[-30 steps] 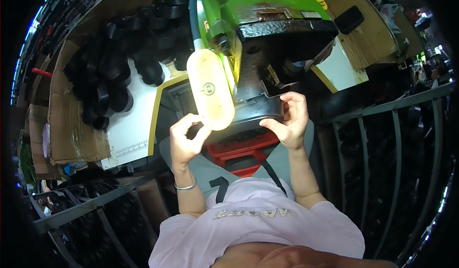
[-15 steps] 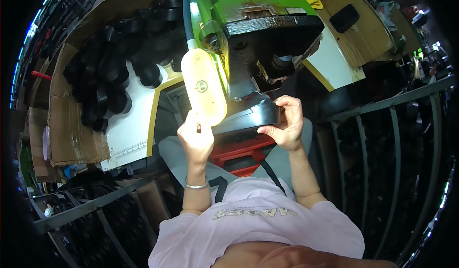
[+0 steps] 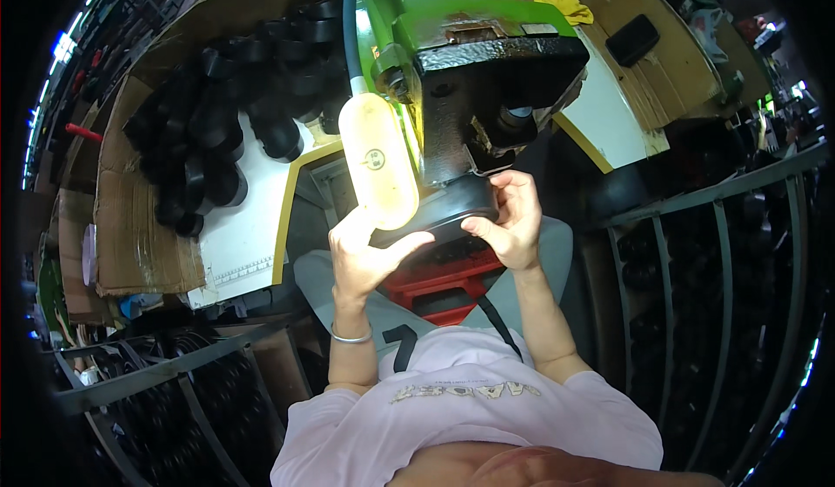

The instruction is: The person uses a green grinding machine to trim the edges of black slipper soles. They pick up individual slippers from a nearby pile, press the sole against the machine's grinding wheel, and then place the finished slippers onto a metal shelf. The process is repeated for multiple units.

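A smooth black curved piece (image 3: 461,206), shaped like a wide band, sits just under the head of a green and black machine (image 3: 496,78). My right hand (image 3: 515,222) grips its right end, thumb on the near edge and fingers over the top. At the left end, my left hand (image 3: 364,256) holds it with the thumb along the near edge. A lit, rounded lamp (image 3: 378,161) covers some of the left fingers. The far side of the piece is hidden beneath the machine head, so I cannot tell whether it touches it.
Many similar black curved pieces (image 3: 278,135) are heaped at the left on a white table (image 3: 235,243) and in a cardboard box (image 3: 143,248). At the back right lie a yellow cloth (image 3: 565,4) and a dark phone-like object (image 3: 632,40). Metal rails (image 3: 722,187) flank me.
The black piece has turned and moved in under the machine head. My left hand has opened its thumb out along the near edge; my right hand shifted slightly left.
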`<action>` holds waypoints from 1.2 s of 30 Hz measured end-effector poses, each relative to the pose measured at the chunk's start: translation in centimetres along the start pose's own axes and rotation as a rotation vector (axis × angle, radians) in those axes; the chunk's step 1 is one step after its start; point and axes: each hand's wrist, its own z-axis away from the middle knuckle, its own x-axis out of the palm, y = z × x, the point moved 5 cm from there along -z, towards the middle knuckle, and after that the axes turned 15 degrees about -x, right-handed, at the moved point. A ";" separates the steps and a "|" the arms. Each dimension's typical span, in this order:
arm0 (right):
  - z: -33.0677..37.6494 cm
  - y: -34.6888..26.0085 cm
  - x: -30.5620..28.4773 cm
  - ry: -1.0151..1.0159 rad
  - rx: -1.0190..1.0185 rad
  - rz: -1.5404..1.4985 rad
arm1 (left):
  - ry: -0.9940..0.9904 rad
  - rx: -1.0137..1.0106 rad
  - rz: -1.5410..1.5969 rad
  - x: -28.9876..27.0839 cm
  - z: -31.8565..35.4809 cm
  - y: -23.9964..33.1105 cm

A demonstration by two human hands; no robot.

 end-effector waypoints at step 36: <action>-11.8 -0.3 -10.4 -0.075 -0.644 0.929 | 0.561 1.007 0.706 -12.7 4.4 12.9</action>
